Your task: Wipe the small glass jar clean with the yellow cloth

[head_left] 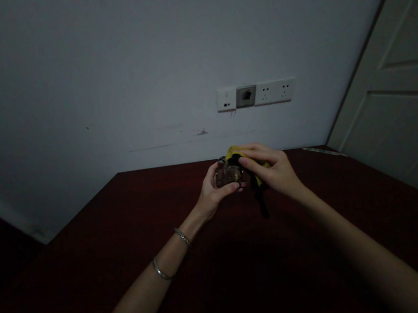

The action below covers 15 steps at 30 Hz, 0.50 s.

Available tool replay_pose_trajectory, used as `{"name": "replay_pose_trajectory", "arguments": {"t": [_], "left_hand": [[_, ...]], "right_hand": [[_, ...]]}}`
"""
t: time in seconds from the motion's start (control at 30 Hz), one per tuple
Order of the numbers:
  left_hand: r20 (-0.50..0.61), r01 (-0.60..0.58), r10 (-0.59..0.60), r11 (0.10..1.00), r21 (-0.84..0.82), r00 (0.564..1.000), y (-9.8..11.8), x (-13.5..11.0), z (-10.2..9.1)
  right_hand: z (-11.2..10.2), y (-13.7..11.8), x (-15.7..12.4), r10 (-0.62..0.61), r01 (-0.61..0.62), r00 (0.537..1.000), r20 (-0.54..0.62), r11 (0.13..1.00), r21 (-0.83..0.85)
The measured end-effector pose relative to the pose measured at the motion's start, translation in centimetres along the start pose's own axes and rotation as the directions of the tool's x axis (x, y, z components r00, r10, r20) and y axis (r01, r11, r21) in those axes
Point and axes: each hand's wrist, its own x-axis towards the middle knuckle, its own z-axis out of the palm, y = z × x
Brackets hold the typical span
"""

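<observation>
My left hand (213, 189) is closed around a small, clear glass-like bottle (227, 175), its thumb along the near side. The bottle has a narrower dark top; its contents, if any, are too dim to make out. In my right hand (272, 168) is a bunched yellow and black cloth (234, 153), pinched between thumb and fingers. The cloth is up against the bottle's upper right part, and a black end of it dangles below. Both hands are above the far part of the dark red table.
The dark red table (154, 210) meets a pale wall (144, 72) at the back. White sockets (273, 92) and a grey wall plate (246, 96) sit on that wall. A panelled door (409, 99) stands at the right, near a flat strip (324, 151) on the table's far right edge.
</observation>
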Motion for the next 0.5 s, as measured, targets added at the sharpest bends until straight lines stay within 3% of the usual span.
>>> {"name": "replay_pose_trajectory", "arguments": {"t": [0.13, 0.33, 0.5], "left_hand": [[0.014, 0.035, -0.035, 0.999, -0.011, 0.999, -0.2, -0.1, 0.0], [-0.118, 0.161, -0.161, 0.987, -0.015, 0.98, -0.1, -0.1, 0.3], [-0.133, 0.264, -0.255, 0.963, 0.055, 0.958, -0.1, 0.0, 0.3]], "right_hand": [[-0.1, 0.9, 0.0, 0.074, -0.074, 0.996, 0.041, 0.997, -0.003], [-0.1, 1.3, -0.7, 0.049, -0.018, 0.941, 0.334, 0.995, -0.095], [0.9, 2.0, -1.2, 0.021, 0.018, 0.947, 0.321, 0.993, -0.118]]}}
